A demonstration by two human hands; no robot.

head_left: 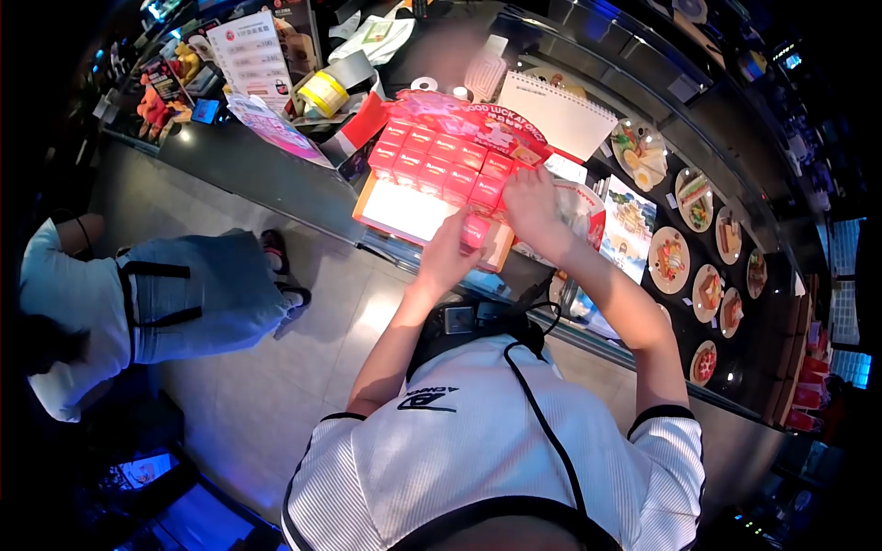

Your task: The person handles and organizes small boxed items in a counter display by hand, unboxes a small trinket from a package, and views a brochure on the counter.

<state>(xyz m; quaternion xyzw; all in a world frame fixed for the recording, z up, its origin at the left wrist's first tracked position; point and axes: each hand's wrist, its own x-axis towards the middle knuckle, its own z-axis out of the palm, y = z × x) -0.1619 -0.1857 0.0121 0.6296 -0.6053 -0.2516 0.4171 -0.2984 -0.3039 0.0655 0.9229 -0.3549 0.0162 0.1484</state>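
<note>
The left hand (444, 254) grasps a small red box (474, 232) beside packed rows (434, 172) in the display tray (401, 208); the right hand (533, 200) curls at their end, grip unclear; light, level handling should spare neighbours

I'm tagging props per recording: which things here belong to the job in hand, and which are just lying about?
In the job:
left hand, at a small red box
right hand, at the rows of red boxes
display tray

Apparently lying about:
spiral-bound pad
yellow roll
food plates
</note>
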